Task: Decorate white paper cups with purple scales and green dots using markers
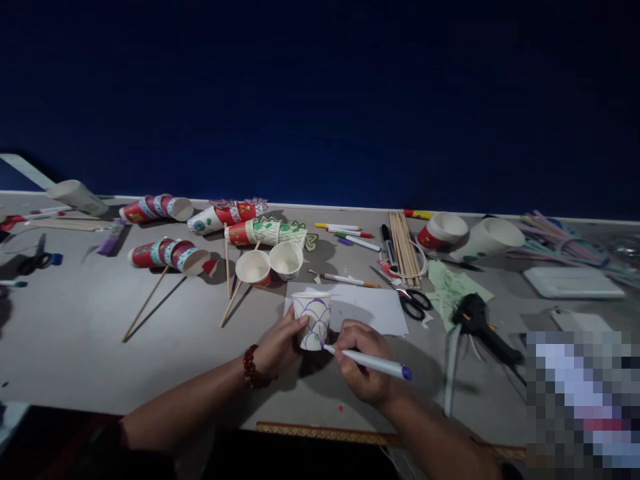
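Note:
My left hand (281, 339) grips a white paper cup (315, 317) from its left side, thumb across the front. Purple scallop lines cover the cup's wall, with a small green mark low down. In my right hand (364, 357) is a white marker pen (375, 363) with a purple end; its tip meets the cup's lower right edge. Behind the cup lies a white paper sheet (370, 310). Two open paper cups, one (253, 268) and another (287, 260), sit just beyond, beside wooden sticks.
Decorated cup chains (165, 257) lie at the left. To the right are scissors (413, 301), a black glue gun (483, 323), wooden sticks (405, 247), green paper (453, 290) and stacked cups (443, 230). Several markers (357, 241) rest at the back. A pixelated patch covers the lower right corner.

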`<action>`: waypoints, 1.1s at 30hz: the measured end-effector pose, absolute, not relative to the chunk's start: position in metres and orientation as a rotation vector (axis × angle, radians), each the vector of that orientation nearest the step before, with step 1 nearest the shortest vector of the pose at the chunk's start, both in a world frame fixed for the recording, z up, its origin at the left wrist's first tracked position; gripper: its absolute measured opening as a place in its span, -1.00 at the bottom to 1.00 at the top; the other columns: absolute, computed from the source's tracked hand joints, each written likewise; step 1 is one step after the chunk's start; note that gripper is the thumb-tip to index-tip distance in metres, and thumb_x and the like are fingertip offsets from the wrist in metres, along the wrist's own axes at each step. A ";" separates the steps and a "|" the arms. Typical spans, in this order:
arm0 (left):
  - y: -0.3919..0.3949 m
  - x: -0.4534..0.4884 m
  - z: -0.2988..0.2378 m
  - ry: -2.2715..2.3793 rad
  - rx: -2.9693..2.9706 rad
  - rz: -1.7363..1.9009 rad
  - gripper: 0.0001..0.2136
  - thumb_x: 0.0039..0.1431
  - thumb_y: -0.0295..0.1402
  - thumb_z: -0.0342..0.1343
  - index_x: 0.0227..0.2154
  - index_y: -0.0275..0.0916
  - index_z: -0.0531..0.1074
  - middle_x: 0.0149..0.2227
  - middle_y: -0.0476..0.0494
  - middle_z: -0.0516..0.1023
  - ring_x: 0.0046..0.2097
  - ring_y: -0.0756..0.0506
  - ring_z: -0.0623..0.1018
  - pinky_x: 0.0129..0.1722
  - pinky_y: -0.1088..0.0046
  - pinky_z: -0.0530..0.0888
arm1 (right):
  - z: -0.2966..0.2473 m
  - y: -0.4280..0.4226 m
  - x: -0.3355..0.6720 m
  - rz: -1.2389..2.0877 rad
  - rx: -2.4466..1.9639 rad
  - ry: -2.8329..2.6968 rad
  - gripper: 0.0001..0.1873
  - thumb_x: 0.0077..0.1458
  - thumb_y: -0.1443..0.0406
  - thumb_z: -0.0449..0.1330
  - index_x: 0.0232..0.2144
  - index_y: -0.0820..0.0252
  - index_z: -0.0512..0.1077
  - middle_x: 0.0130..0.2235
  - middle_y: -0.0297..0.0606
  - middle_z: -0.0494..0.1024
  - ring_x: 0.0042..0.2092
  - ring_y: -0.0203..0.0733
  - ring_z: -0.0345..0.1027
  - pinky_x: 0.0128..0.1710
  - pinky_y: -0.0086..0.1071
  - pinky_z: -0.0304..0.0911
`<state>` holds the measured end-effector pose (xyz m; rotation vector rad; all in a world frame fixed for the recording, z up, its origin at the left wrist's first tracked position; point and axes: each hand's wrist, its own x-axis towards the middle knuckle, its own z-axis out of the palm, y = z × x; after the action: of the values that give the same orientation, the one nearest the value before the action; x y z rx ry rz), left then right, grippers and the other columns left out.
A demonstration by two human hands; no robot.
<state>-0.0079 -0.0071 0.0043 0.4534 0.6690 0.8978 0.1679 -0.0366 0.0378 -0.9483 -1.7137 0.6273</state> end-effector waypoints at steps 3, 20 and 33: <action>-0.007 -0.008 0.005 0.658 0.442 0.907 -0.37 0.05 -0.17 0.45 0.17 -0.17 0.42 -0.14 -0.18 0.63 -0.21 -0.15 0.58 -0.22 0.35 0.41 | 0.035 -0.038 0.168 0.643 -0.924 -1.690 -0.85 0.03 0.42 0.12 -0.46 0.04 0.31 -0.56 -0.40 0.41 -0.52 -0.19 0.29 -0.51 -0.34 0.15; -0.008 -0.007 0.005 0.683 0.461 0.911 -0.46 0.01 -0.14 0.46 0.05 -0.17 0.51 -0.17 -0.12 0.62 -0.16 -0.13 0.56 -0.15 0.37 0.44 | 0.038 -0.037 0.161 0.610 -0.914 -1.646 -0.84 0.17 0.44 0.15 -0.29 0.06 0.41 -0.45 -0.33 0.52 -0.43 -0.16 0.39 -0.42 -0.30 0.35; -0.007 -0.007 0.008 0.693 0.452 0.902 -0.39 0.00 -0.13 0.47 0.11 -0.18 0.48 -0.16 -0.14 0.61 -0.20 -0.12 0.54 -0.20 0.38 0.43 | 0.029 -0.039 0.165 0.613 -0.967 -1.601 -0.88 0.17 0.41 0.14 -0.35 0.07 0.39 -0.46 -0.33 0.46 -0.43 -0.16 0.36 -0.45 -0.31 0.28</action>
<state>-0.0066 -0.0071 0.0075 0.4518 0.6933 0.9022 0.1648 -0.0389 0.0289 -0.9668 -1.6013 0.6127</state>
